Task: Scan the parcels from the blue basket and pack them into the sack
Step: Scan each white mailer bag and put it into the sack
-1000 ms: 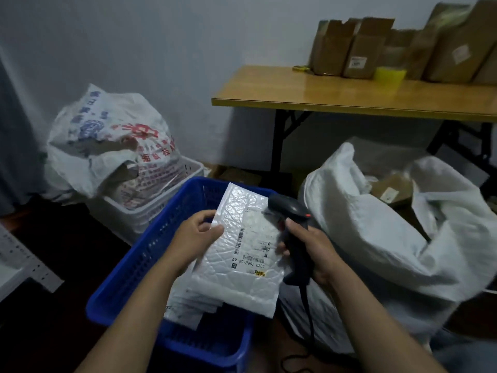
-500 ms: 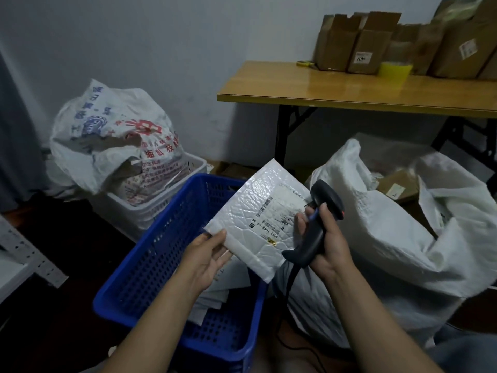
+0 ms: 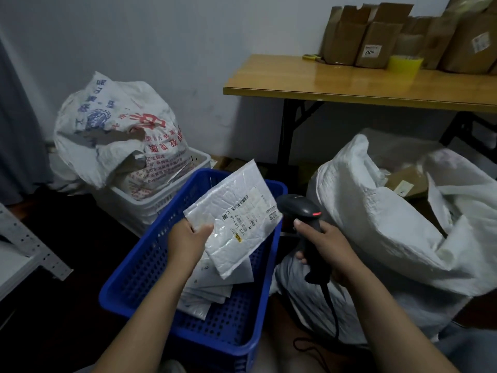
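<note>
White bubble wrap covers the parcel (image 3: pixel 236 219) that we hold over the blue basket (image 3: pixel 134 267); our left hand (image 3: pixel 188 238) pinches its near left corner, thumb on top and fingers underneath, so that the mailer is tilted with its printed label and barcode facing up; our right hand (image 3: pixel 326 244) is wrapped round the grip of a black scanner (image 3: pixel 300 208), whose head, with a small red light showing on it, sits just beside the parcel's right edge without touching it; a dark cable (image 3: pixel 332 310) drops from the handle toward the floor; below the held parcel, more white parcels (image 3: pixel 207 290) lie stacked flat inside the basket; just to our right stands the sack (image 3: pixel 376 227), white and woven, its mouth slumped open, and within it we see a brown parcel (image 3: pixel 406 181) with a small label; behind the basket a white crate (image 3: pixel 150 211) carries a printed bag (image 3: pixel 115 130) with red and blue lettering; a wooden table (image 3: pixel 349 84) on black legs stands against the wall at the back, with cardboard boxes (image 3: pixel 371 36) and a yellow roll (image 3: pixel 404 64) on it; a grey perforated metal rail (image 3: pixel 29 243) shows at the left edge
</note>
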